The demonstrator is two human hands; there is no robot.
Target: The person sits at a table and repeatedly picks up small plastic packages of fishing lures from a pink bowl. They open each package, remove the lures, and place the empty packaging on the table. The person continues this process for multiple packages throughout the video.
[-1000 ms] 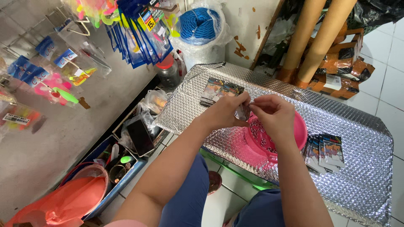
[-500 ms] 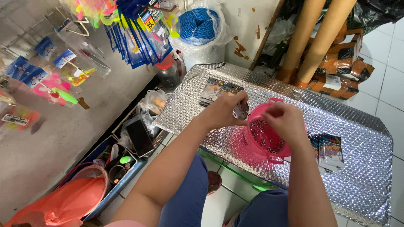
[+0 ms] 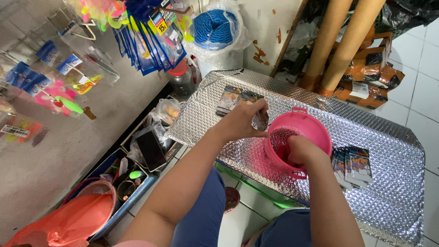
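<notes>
Now dipping deeper into the pink bucket (image 3: 315, 130) than half a second ago: right hand (image 3: 301, 151), fingers curled down inside among the small pieces there, grip hidden by the rim, so impossible to tell whether closed on anything. Staying just left of the bucket: left hand (image 3: 240, 123), fingers pinched together on a small clear packet (image 3: 260, 120). Sitting on the silver bubble-foil worktop (image 3: 388, 201): the bucket, near its middle. Lying behind the left hand: a few printed packets (image 3: 231, 98). Lying just right of the bucket: another stack of packets (image 3: 354, 164).
</notes>
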